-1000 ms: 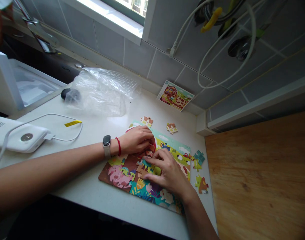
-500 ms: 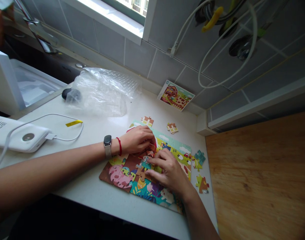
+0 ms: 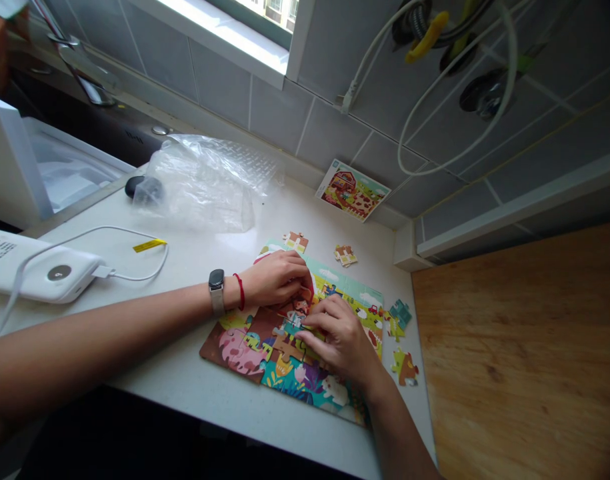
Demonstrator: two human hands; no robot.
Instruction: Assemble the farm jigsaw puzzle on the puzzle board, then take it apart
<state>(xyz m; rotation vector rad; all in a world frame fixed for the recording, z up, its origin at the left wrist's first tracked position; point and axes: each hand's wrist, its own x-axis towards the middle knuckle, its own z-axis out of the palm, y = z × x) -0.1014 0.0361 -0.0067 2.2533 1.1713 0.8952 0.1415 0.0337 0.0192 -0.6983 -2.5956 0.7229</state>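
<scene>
stretching left to right, puzzle [image 3: 287,343], sky edge [image 3: 352,283] farthest

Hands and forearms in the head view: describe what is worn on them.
The left hand is ungloved; at its wrist are a thin red bracelet and a watch with a dark face and pale band. The right hand is ungloved too, with no watch visible.
</scene>
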